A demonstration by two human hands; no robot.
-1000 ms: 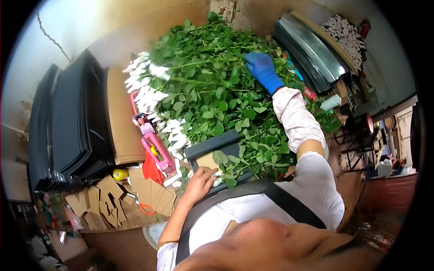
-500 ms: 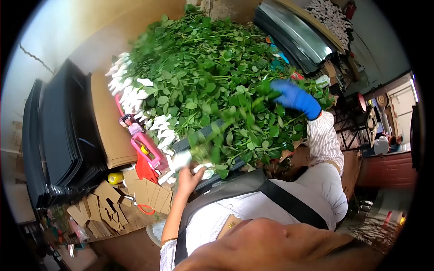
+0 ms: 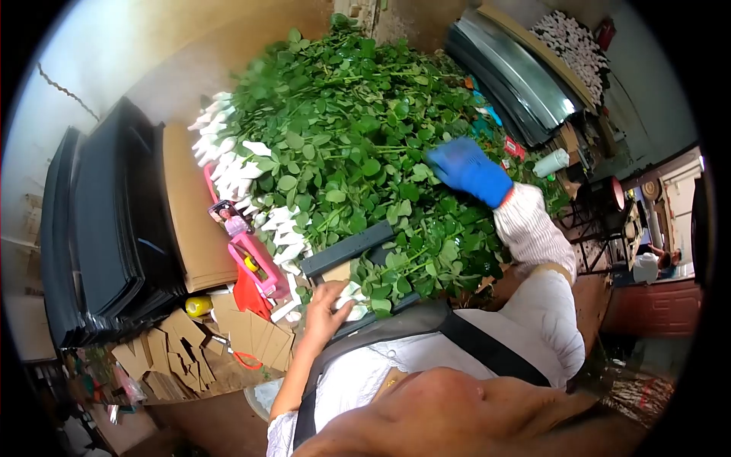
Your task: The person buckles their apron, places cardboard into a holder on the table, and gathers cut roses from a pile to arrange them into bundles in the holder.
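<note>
A large heap of leafy green flower stems [image 3: 358, 114] fills the work surface, with white-sleeved flower heads [image 3: 236, 171] along its left side. My bare left hand [image 3: 324, 308] is at the near end of a dark open box [image 3: 346, 250]. Its thumb stands apart from its bent fingers, close to a few white-sleeved heads [image 3: 352, 293] whose leafy stems lie to the right in the box. Farther right, my right hand [image 3: 468, 169], in a blue knitted glove, is on the leaves of the heap. Its fingertips are blurred among the leaves, so any grip is unclear.
Left of the heap stand stacked black sheets [image 3: 106, 228] and a brown cardboard sheet [image 3: 194, 206]. A pink plastic holder [image 3: 259, 263], cut cardboard pieces [image 3: 179, 343] and red-handled scissors [image 3: 245, 359] are nearby. Glossy curved sheets [image 3: 514, 72] lean at the back right.
The blurred stems by my left hand now lie still in the box, and more of the box shows. My left hand has shifted slightly right. My gloved right hand has moved left over the leaves.
</note>
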